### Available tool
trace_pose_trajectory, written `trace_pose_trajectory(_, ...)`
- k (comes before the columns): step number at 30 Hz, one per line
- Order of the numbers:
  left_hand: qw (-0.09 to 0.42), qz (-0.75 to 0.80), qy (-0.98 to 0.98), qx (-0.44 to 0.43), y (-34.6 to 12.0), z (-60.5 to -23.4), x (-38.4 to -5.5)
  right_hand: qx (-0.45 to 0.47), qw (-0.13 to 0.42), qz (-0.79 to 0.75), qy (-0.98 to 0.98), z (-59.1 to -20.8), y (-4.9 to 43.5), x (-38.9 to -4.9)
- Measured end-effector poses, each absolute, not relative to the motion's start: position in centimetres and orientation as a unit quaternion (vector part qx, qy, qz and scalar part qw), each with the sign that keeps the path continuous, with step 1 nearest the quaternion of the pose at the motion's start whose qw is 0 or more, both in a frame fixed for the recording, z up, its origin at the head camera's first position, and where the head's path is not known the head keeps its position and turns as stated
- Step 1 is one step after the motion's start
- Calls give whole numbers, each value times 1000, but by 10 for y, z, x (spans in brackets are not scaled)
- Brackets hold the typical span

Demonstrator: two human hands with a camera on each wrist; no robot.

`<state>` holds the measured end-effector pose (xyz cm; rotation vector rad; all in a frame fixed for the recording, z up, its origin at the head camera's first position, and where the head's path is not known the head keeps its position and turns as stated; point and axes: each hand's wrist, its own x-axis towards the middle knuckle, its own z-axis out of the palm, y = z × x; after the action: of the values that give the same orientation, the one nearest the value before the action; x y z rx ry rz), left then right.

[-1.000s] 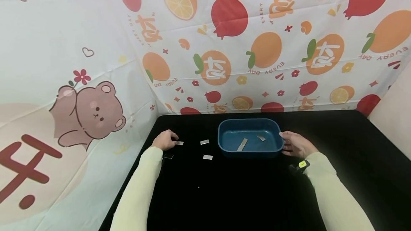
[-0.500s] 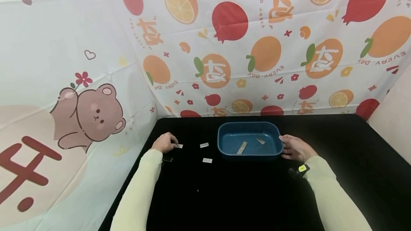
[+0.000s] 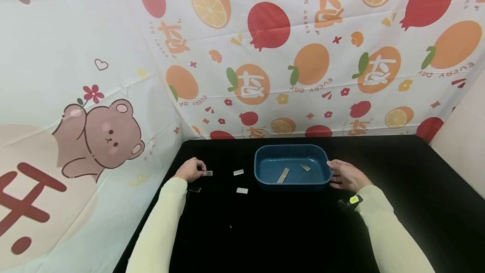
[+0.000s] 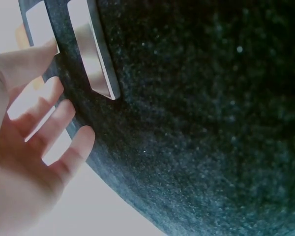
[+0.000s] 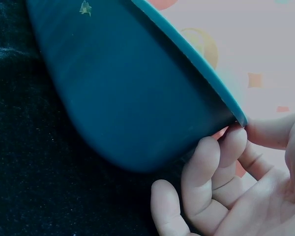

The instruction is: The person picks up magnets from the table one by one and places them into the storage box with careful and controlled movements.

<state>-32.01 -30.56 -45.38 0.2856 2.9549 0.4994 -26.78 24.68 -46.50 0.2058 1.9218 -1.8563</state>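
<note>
Metal plate (image 3: 208,173) at left of black worktop (image 3: 288,231), one end covered by pinching fingers (image 3: 201,165) of left hand (image 3: 189,170), blue tub (image 3: 270,172) centre, rim (image 3: 291,145) pinched in right hand (image 3: 348,176), dark plate (image 3: 195,189) by sleeve (image 3: 161,218) faint.

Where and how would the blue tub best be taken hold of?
Probably by the rim at its right end, coming from the right, where the right hand holds it. The blue tub sits upright, and its thin lip juts out past the wall, giving thumb and fingers an edge to pinch.
</note>
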Motion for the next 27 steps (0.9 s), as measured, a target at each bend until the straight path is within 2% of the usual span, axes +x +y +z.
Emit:
trace_pose_trajectory(20,63,168,978,109,-300,-440,-309,75,228,-673,700,-464,249,-269)
trace_pose_trajectory(27,64,163,981,87,-302,-448,-309,67,230,-675,698,-465,247,-267)
